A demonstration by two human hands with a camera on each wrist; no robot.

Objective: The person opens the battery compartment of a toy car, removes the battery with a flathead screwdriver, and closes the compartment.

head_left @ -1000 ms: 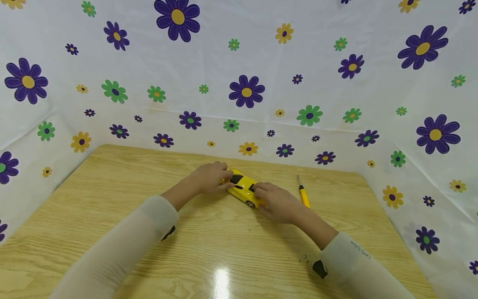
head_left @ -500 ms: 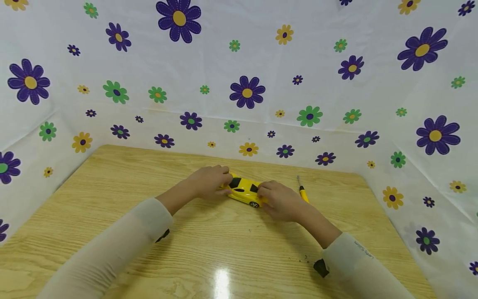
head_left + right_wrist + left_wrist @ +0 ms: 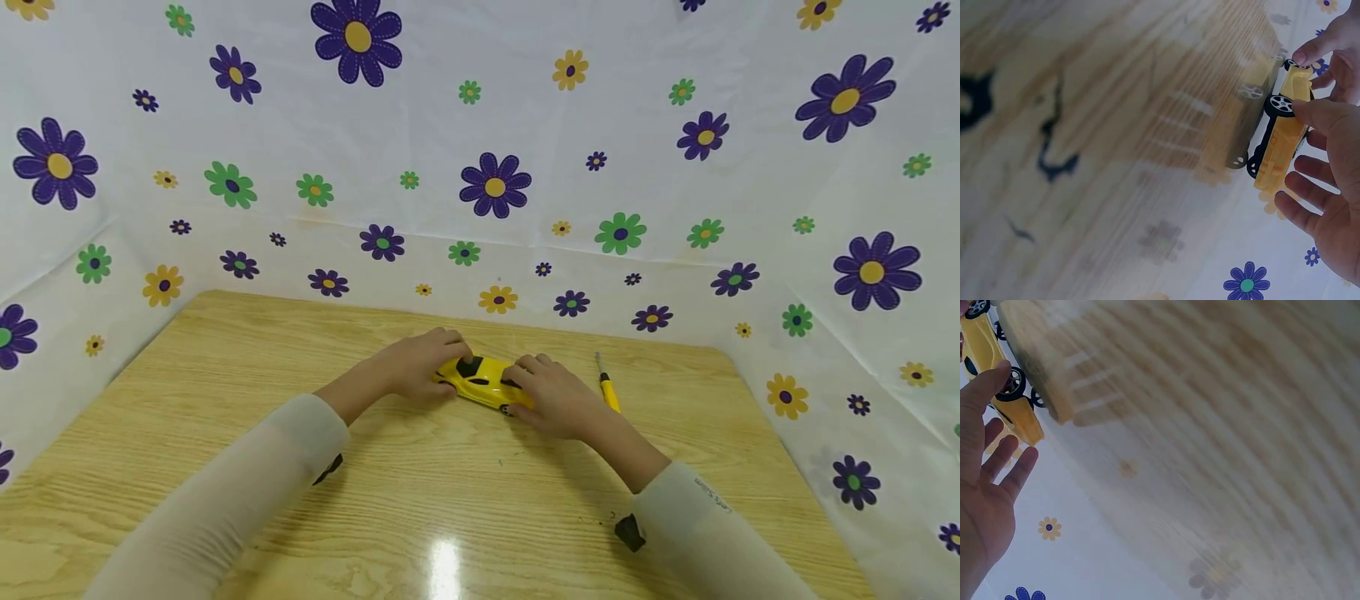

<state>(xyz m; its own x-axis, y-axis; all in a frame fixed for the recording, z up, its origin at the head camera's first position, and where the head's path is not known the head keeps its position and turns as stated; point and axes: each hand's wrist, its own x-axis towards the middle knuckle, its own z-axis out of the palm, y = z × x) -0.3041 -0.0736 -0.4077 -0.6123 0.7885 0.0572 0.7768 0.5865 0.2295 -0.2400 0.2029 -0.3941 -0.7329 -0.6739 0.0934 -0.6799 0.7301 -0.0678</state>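
Note:
A yellow toy car (image 3: pixel 483 385) with dark windows stands on the table, between both hands in the head view. My left hand (image 3: pixel 416 364) grips its left end, thumb low on the near side and fingers over the top. At the other end, my right hand (image 3: pixel 558 400) holds the car with thumb and fingertips, hiding that end. Up close in the left wrist view, the left thumb (image 3: pixel 994 381) lies just above a wheel. The right wrist view shows the right thumb (image 3: pixel 1313 112) beside a wheel, while the other fingers extend on the far side.
Right of the car lies a screwdriver (image 3: pixel 609 390) with a yellow handle, its metal tip pointing away. The wooden table (image 3: pixel 420 508) meets a white flowered cloth (image 3: pixel 420 117) at the back and sides. Small dark marks (image 3: pixel 606 521) show near the right sleeve.
The car has turned from a steeper slant to lie more sideways and shifted slightly left. The left fingers have moved further over its dark front window. The screwdriver stays put.

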